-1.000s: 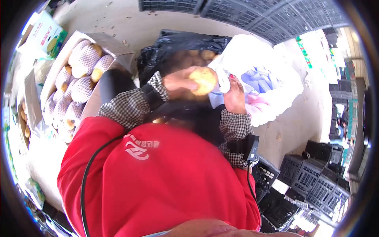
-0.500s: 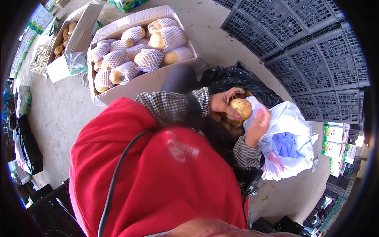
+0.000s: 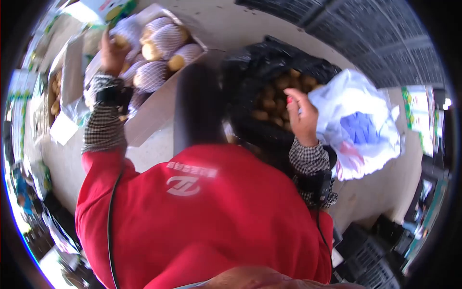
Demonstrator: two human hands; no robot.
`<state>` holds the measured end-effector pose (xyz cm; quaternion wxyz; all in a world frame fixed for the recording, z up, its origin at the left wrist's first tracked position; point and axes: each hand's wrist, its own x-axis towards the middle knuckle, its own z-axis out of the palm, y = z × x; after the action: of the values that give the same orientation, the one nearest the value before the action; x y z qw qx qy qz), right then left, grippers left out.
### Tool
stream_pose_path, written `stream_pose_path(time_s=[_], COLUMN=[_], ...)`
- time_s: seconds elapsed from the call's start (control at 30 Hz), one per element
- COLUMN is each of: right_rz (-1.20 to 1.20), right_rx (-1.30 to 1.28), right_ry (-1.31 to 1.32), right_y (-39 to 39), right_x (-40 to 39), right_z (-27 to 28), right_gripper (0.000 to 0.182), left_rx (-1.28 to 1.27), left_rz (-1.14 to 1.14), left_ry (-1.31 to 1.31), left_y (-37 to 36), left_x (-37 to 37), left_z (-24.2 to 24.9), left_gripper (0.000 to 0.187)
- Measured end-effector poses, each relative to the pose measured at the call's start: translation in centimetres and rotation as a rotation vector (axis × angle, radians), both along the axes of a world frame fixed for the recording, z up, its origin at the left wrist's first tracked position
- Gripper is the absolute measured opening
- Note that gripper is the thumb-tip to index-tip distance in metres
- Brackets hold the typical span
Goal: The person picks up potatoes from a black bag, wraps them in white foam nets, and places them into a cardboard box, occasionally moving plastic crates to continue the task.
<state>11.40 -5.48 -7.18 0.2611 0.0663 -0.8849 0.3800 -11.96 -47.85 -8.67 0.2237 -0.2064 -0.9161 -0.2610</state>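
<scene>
My left hand (image 3: 113, 57) reaches over the open carton (image 3: 156, 113) at the upper left. Its fingers are around a potato (image 3: 121, 43) in a white foam net sleeve, though blur softens the grip. Other sleeved potatoes (image 3: 151, 76) lie in that carton. Above a black plastic bag (image 3: 245, 65) of loose potatoes (image 3: 269, 103), my right hand (image 3: 304, 118) hangs with fingers loosely bent, thumb and forefinger apart, nothing visible between them. Beside it is a white plastic bag (image 3: 380, 103) containing bluish sleeves (image 3: 360, 127) and something pink.
Black plastic crates (image 3: 365, 38) are stacked at the upper right. Another carton (image 3: 72, 77) with potatoes stands at far left. My knee (image 3: 199, 106) is between the near carton and the black bag. A dark cable (image 3: 111, 216) runs down my red top.
My left hand has gone from the black bag to the carton with the sleeved potato. My right hand has come off that potato and stays near the bags. The view has shifted.
</scene>
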Motion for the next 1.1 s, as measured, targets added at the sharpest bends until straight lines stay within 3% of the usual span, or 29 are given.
stream_pose_path(time_s=[0.03, 0.07, 0.13, 0.2, 0.23, 0.3, 0.33, 0.37, 0.4, 0.43, 0.47, 0.53, 0.57, 0.63, 0.67, 0.7, 0.73, 0.77, 0.8, 0.87, 0.97, 1.0, 1.03, 1.07, 1.1], right_rz=[-0.159, -0.315, -0.453, -0.527, -0.557, -0.638, -0.676, -0.691, -0.697, -0.706, -0.715, -0.697, -0.689, -0.667, -0.663, -0.657, -0.649, -0.634, -0.618, -0.578, -0.582, -0.588, -0.590, -0.587, -0.596], right_rx=[-0.109, -0.223, -0.309, -0.305, -0.303, -0.180, -0.123, -0.110, -0.140, -0.171, -0.200, -0.298, -0.360, -0.479, -0.469, -0.460, -0.451, -0.446, -0.440, -0.413, -0.506, -0.515, -0.522, -0.524, -0.500], right_ry=[-0.084, -0.164, -0.127, -0.088, -0.079, -0.069, -0.064, -0.070, -0.084, -0.096, -0.108, -0.112, -0.113, -0.087, -0.113, -0.134, -0.154, -0.160, -0.168, -0.178, -0.196, -0.195, -0.202, -0.208, -0.207], right_y=[1.4, 2.7, 6.9, 9.5, 10.3, 11.6, 12.2, 12.5, 12.6, 12.8, 13.2, 13.6, 13.5, 13.6, 13.6, 13.6, 13.6, 13.5, 13.3, 13.3, 13.1, 13.1, 13.1, 13.1, 13.1], right_x=[1.0, 2.0, 3.7, 5.1, 6.0, 6.8, 7.0, 7.3, 7.5, 7.6, 7.7, 8.3, 8.5, 8.9, 9.0, 9.0, 8.8, 8.6, 8.5, 8.0, 8.1, 8.0, 8.0, 7.9, 7.9], right_z=[0.6, 1.1, -0.2, -0.4, -0.5, -0.7, -0.8, -1.0, -1.1, -1.3, -1.5, -2.3, -2.3, -3.3, -3.7, -3.9, -4.1, -4.1, -4.0, -3.6, -3.3, -3.4, -3.4, -3.2, -3.1], right_gripper=[0.017, 0.016, 0.017, 0.020, 0.021, 0.021, 0.021, 0.020, 0.020, 0.020, 0.020, 0.020, 0.019, 0.019, 0.018, 0.018, 0.018, 0.018, 0.018, 0.018, 0.018, 0.018, 0.018, 0.018, 0.018], left_rx=[-0.252, -0.326, -0.778, -0.813, -0.536, -0.084, 0.067, 0.074, -0.093, -0.087, -0.258, -0.337, -0.539, -1.089, -1.143, -1.158, -0.800, -0.720, -0.845, -1.173, -0.626, -0.600, -0.517, -0.714, -0.746], left_rz=[0.121, 0.058, 0.104, -0.127, -0.119, -0.415, -0.673, -0.841, -0.948, -1.195, -1.250, -1.321, -1.485, -1.335, -0.935, -0.780, -0.612, -0.509, -0.457, -0.550, -0.626, -0.705, -0.822, -0.959, -0.997], left_ry=[0.226, 0.002, -0.569, -0.272, -0.125, -0.195, -0.320, -0.539, -0.619, -0.513, -0.673, -1.108, -0.971, -0.767, -0.723, -0.622, -0.404, -0.227, -0.344, -0.414, -0.528, -0.386, -0.420, -0.457, -0.514], left_y=[-2.0, -4.7, -2.8, -0.6, 1.6, 11.1, 15.0, 19.7, 25.1, 29.1, 32.5, 37.2, 38.2, 38.3, 37.4, 36.7, 34.9, 33.2, 32.2, 31.2, 34.5, 36.0, 37.2, 38.2, 38.4], left_x=[-1.3, -2.4, -1.8, -4.1, -4.7, -1.3, -0.8, 1.7, 5.4, 6.3, 8.6, 10.9, 9.6, 5.7, 5.1, 1.8, 0.0, -1.8, -3.7, -3.9, 0.6, 3.0, 4.5, 5.2, 5.8], left_z=[-0.3, -3.9, -4.0, -2.2, -2.3, 1.8, 0.6, 0.5, 2.5, -1.8, -3.2, -8.0, -11.9, -14.1, -8.9, -8.9, -7.8, -6.4, -5.5, -5.7, -5.1, -5.0, -6.8, -9.2, -12.2], left_gripper=[0.069, 0.069, 0.059, 0.046, 0.036, 0.034, 0.034, 0.032, 0.031, 0.032, 0.035, 0.036, 0.037, 0.042, 0.041, 0.039, 0.040, 0.039, 0.038, 0.034, 0.025, 0.024, 0.023, 0.024, 0.026])
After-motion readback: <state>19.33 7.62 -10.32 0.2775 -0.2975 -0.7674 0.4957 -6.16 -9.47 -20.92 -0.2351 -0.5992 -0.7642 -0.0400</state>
